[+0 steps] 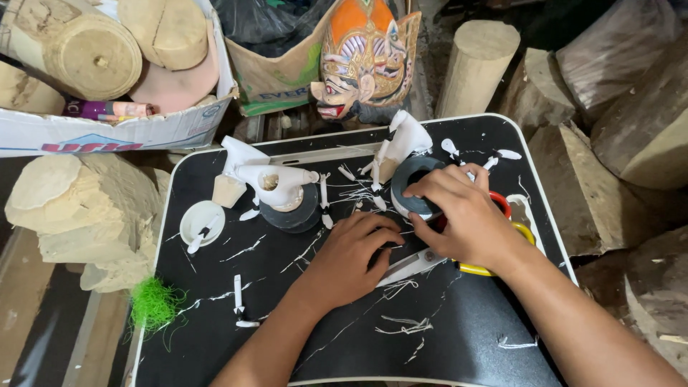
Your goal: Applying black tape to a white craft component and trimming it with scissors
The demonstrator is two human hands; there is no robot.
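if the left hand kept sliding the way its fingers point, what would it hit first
The left hand points up and right across the black tray. The first thing in that line looks like the black tape roll under the right hand, just past the fingertips.

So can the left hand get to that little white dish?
Probably yes. The left hand rests on the black tray, and the white dish sits to its left with only paint streaks between them.

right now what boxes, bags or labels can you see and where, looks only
Cardboard box: top left, white with red and blue print, holds wood rounds.
Paper bag: top centre behind the tray, brown with green print, dark plastic inside.
Small packet: inside the box, purple and pink.
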